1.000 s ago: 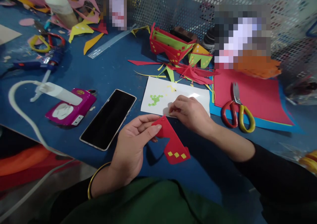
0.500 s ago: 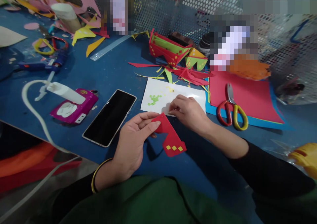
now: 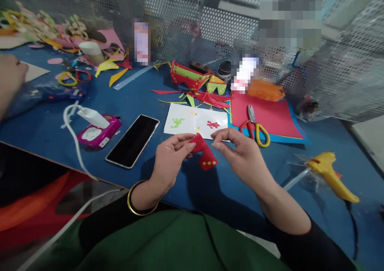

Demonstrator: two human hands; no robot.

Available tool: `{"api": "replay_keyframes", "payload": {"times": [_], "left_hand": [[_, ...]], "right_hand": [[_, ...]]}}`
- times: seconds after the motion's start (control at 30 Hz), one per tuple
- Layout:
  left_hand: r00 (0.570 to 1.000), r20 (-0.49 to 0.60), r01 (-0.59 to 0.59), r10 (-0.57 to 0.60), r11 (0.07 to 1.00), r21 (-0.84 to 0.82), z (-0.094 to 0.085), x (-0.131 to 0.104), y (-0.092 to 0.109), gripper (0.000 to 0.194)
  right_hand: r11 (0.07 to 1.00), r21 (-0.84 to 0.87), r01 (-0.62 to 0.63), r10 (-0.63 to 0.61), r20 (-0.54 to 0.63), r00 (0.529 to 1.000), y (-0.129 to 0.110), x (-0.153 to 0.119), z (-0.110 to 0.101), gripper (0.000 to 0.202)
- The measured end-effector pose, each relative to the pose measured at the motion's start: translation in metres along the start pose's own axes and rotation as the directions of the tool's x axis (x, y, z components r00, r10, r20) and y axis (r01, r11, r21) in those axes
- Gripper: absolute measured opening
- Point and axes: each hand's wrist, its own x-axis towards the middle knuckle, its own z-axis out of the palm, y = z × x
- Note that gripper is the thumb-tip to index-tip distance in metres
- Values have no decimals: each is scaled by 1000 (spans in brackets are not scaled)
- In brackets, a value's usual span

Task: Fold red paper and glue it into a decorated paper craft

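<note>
My left hand (image 3: 169,157) pinches a red cut-out piece (image 3: 209,159) between thumb and fingers. It looks like foam or felt, with a row of three small yellow diamonds on its lower end. Just to the right, my right hand (image 3: 240,151) has thumb and forefinger drawn together near the piece; anything between them is too small to make out. Beyond both hands lies a white sheet (image 3: 187,128) with small green, red and yellow bits on it. Scissors (image 3: 252,123) with red and yellow handles rest beside my right hand, on red sheets (image 3: 279,117).
A black phone (image 3: 133,141) and a purple power socket (image 3: 112,128) with a white cable are at left. A yellow glue gun (image 3: 328,171) lies right. Red and green assembled pieces (image 3: 189,79) stand behind. Another person's hand (image 3: 12,77) shows at the left edge.
My right hand has drawn back from the white sheet toward the red piece, uncovering the red bits. The view has shifted, bringing the glue gun and another person's hand into sight.
</note>
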Motion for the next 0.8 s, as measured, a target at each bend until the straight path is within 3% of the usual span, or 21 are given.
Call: {"api": "replay_keyframes", "payload": {"times": [0.2,0.37,0.57,0.8], "left_hand": [[997,69,22,-23,1000,13,27,-9,-7,28],[992,121,24,-28,999,35,40,-9,-9,29],[972,230,8,-36,992,123,40,-5,1,40],[925,381,-138,1,933,332,33,4,7,14]], "right_hand": [[996,-91,-25,25,-9,1000,12,-20,-6,10],[985,-175,-2,-8,-56,998,17,-25,-13,8],[979,-199,-32,13,-94,995,20,-28,-24,9],[969,-242,-49,31,-78,996,27,-29,-24,7]]}}
